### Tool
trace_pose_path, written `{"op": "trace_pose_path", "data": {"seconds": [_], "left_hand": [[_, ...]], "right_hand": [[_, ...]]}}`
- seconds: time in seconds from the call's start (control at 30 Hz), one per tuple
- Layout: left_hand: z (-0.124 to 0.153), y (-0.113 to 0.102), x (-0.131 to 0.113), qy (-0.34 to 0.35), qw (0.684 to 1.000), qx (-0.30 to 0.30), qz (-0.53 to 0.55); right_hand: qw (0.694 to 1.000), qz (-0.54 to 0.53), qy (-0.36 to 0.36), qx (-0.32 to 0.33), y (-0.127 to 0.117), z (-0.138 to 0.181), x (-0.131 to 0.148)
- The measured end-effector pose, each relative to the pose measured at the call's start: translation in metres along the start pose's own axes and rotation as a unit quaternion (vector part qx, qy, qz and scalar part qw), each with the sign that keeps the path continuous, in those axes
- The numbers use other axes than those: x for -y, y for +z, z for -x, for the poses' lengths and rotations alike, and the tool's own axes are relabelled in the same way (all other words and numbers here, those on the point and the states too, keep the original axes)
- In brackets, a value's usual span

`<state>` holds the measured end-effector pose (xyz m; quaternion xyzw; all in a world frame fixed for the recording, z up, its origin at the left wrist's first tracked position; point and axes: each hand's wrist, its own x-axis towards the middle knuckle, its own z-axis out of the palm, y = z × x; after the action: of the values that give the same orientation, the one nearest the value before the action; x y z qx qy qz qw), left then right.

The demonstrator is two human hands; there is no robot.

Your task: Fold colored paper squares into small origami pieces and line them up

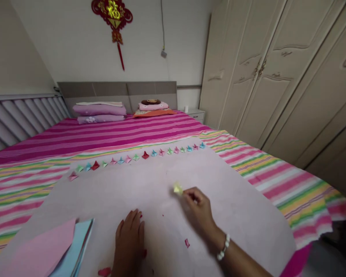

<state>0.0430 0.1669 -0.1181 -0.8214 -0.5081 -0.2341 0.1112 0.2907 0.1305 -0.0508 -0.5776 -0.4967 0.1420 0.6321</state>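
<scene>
Yellow paper piece (178,189) pinched in right grip (200,209), at its 11 o'clock, low over pale mat (248,200) on the bed. Left grip (130,236) released, flat on mat. Row of folded pieces (138,157) lines far edge at 12 o'clock, bare mat between. Paper stack (60,250) at 8 o'clock.

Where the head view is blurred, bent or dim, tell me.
Head view: the yellow paper piece in the fingers of the right hand is smeared by blur; head view: the wardrobe doors lean and bow toward the right edge; head view: light is soft and even, no glare, faint shadow under the left hand on the pink mat.
</scene>
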Motion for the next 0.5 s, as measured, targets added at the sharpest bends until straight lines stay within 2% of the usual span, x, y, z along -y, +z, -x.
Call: {"op": "trace_pose_path", "data": {"seconds": [0.1, 0.27, 0.4, 0.5], "left_hand": [[0.005, 0.005, 0.004, 0.043, 0.999, 0.005, 0.010], [0.009, 0.017, 0.014, 0.033, 0.999, -0.005, 0.042], [0.013, 0.027, 0.026, 0.051, 0.998, -0.005, 0.019], [0.015, 0.036, 0.036, 0.111, 0.993, -0.030, -0.021]], "right_hand": [[0.998, 0.029, 0.020, -0.051, -0.030, -0.063, -0.027], [0.987, 0.107, 0.065, -0.096, -0.074, -0.151, -0.074], [0.975, 0.176, 0.100, -0.092, -0.091, -0.186, -0.098], [0.966, 0.214, 0.117, -0.086, -0.094, -0.199, -0.109]]}}
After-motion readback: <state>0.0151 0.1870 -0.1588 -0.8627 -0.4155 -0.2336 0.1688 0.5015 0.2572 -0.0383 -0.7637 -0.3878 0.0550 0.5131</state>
